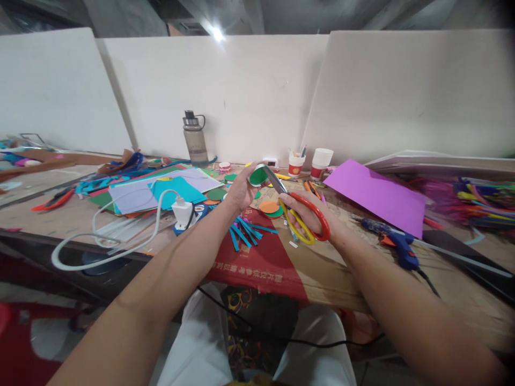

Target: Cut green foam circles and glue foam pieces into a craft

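Observation:
My left hand (pixel 242 188) is closed around a small round piece with a green face and white rim (pixel 258 176), possibly a cut-down paper cup. My right hand (pixel 308 212) grips scissors (pixel 309 214) with red and yellow handles. Their metal blades reach up to the round piece's right edge; whether they touch it I cannot tell. Beneath the hands lie orange and green paper discs (pixel 269 206) and a bundle of blue paper strips (pixel 244 233) on a red-and-brown cardboard sheet (pixel 261 262).
Colored paper sheets (pixel 177 192), a white plug with a cable (pixel 183 210) and a water bottle (pixel 195 140) are on the left. Paper cups (pixel 321 162) stand at the back. Purple paper (pixel 376 197) and a blue glue gun (pixel 403 251) lie on the right.

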`<act>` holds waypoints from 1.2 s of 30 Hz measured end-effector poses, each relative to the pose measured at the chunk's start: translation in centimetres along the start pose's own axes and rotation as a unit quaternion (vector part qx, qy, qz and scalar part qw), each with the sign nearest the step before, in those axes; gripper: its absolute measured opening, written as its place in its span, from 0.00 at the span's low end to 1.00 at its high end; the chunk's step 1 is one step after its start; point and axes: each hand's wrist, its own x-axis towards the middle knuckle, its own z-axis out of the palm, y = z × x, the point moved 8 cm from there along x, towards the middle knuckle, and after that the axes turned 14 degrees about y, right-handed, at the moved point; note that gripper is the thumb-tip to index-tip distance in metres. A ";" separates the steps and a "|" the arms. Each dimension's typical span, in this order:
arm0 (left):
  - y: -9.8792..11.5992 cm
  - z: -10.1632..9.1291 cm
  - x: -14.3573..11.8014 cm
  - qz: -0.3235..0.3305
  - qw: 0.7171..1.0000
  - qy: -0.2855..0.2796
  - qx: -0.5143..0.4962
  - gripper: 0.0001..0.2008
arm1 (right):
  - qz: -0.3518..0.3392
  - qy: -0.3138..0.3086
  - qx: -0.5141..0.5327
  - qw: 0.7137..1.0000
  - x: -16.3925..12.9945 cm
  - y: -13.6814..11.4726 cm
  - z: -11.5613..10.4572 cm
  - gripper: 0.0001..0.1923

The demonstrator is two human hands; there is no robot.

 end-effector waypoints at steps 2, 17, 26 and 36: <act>0.0 -0.1 0.0 -0.001 1.000 0.007 0.006 0.13 | -0.011 0.005 -0.010 1.000 0.1 0.0 -0.1 0.22; -0.1 -0.1 -0.2 -0.015 0.999 0.025 0.018 0.13 | 0.084 0.003 -0.016 0.996 -0.4 -0.7 0.0 0.19; -1.6 -1.9 0.7 -0.066 0.992 0.100 0.046 0.18 | 0.074 -0.011 -0.044 0.996 0.0 0.4 0.0 0.22; -1.5 0.1 -0.6 -0.188 0.982 0.012 -0.021 0.19 | 0.109 0.066 0.100 0.987 1.0 1.1 -1.3 0.21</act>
